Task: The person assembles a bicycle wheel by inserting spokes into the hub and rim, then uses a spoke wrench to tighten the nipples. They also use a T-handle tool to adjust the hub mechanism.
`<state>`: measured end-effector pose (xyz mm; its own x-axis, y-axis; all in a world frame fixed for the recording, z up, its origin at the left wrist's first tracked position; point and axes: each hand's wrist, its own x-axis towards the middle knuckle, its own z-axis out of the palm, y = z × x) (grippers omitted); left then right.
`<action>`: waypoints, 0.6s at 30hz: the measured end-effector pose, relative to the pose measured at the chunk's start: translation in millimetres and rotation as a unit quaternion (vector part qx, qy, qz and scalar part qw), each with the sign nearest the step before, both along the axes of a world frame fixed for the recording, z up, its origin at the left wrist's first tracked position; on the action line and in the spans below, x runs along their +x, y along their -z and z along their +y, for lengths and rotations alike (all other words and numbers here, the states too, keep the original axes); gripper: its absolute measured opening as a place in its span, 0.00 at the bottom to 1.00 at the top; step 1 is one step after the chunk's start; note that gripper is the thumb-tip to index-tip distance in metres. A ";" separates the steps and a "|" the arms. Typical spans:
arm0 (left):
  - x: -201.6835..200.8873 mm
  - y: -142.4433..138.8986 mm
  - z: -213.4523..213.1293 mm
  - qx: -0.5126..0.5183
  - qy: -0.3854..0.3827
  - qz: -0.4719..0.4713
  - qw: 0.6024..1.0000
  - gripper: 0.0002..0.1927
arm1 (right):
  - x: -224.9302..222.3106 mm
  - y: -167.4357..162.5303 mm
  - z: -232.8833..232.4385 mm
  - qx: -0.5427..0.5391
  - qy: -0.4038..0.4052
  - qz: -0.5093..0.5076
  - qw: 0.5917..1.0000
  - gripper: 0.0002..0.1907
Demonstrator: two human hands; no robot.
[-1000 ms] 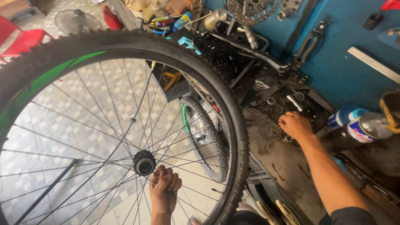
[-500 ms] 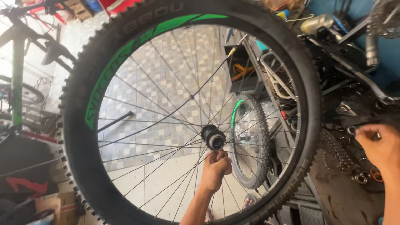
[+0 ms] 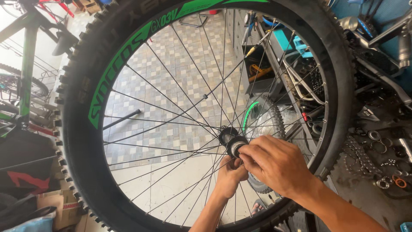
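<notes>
- At the centre of the frame, your right hand (image 3: 277, 165) closes its fingertips on the end of the hub (image 3: 234, 144) of a large bicycle wheel (image 3: 86, 129), pinching a small part on the axle; the part itself is too hidden to name.
- Just below and behind it, your left hand (image 3: 231, 176) reaches up through the spokes (image 3: 171, 124) and grips the hub from the far side, fingers curled shut around it.
- Standing upright, the wheel fills most of the picture: a knobby black tyre and a black rim with green markings, the hub slightly right of centre.
- Behind the spokes, a smaller wheel (image 3: 262, 124) with a green rim stands on the tiled floor (image 3: 171, 73).
- At the right edge, a dirty workbench (image 3: 377, 141) carries loose rings, washers and a chain.
- Along the left edge stands a green bicycle frame (image 3: 25, 64).
- My judgement: you are at the step of fitting or turning a part on the hub's axle end by hand.
- The next move likely calls for holding the hub steady with the left hand while the right fingertips turn squarely, keeping the part straight on the axle.
</notes>
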<state>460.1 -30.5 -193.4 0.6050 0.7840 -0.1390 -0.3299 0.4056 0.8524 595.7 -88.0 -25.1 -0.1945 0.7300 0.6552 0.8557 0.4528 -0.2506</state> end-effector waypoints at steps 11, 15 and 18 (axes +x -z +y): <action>-7.9 18.8 3.5 -0.032 -0.024 0.016 0.999 0.14 | -19.4 -12.7 -14.1 -0.046 0.043 -0.130 0.989 0.17; -14.2 18.2 2.7 -0.005 -0.029 -0.012 0.999 0.13 | -28.0 -13.3 -21.0 -0.073 0.046 -0.117 0.989 0.19; -6.9 19.7 -0.4 0.012 -0.039 0.009 0.999 0.09 | -10.7 -9.9 -33.9 -0.067 0.019 -0.052 0.996 0.16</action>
